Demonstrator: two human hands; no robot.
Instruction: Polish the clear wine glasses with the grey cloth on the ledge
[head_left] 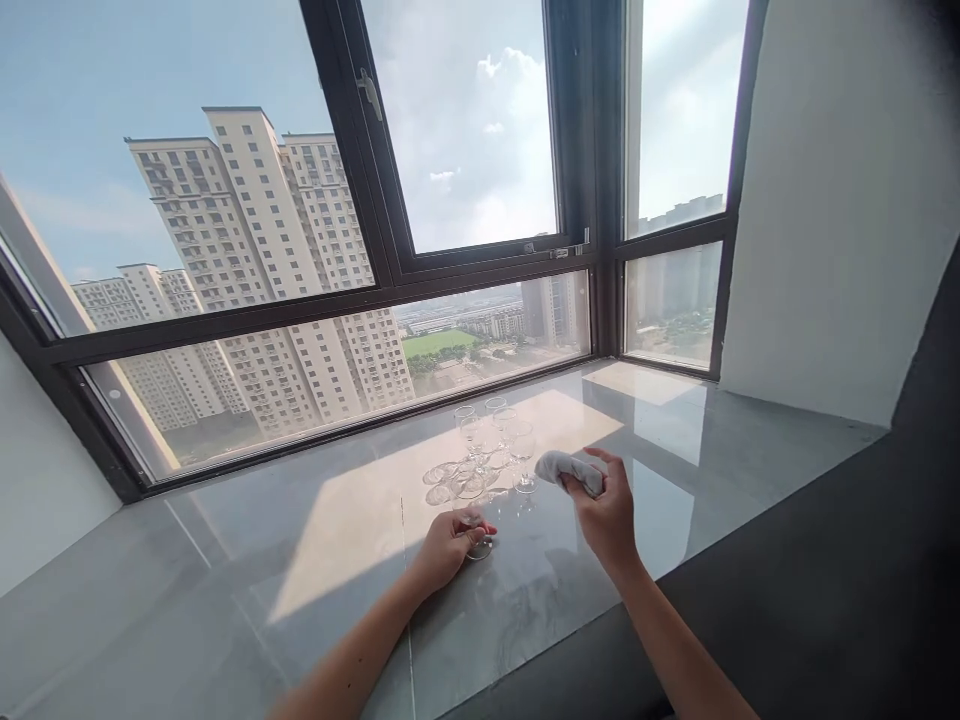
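Observation:
My left hand [444, 550] is closed round the stem of a clear stemmed glass [470, 486], low over the tiled windowsill. Its round foot shows below my fingers, and a small red patch by the fingertips is too small to make out. To the right, my right hand [611, 512] grips a bunched white cloth [562, 468] between thumb and fingers, apart from the held glass. Just beyond the hands stand several more clear stemmed glasses [520, 440] in a close group, their outlines overlapping.
The glossy grey sill [330, 590] has sunlit patches and shadows of the glasses. Dark-framed windows [487, 272] rise behind it, with tall buildings outside. A white wall [817, 220] bounds the right side, and the sill's front edge runs diagonally below my right forearm.

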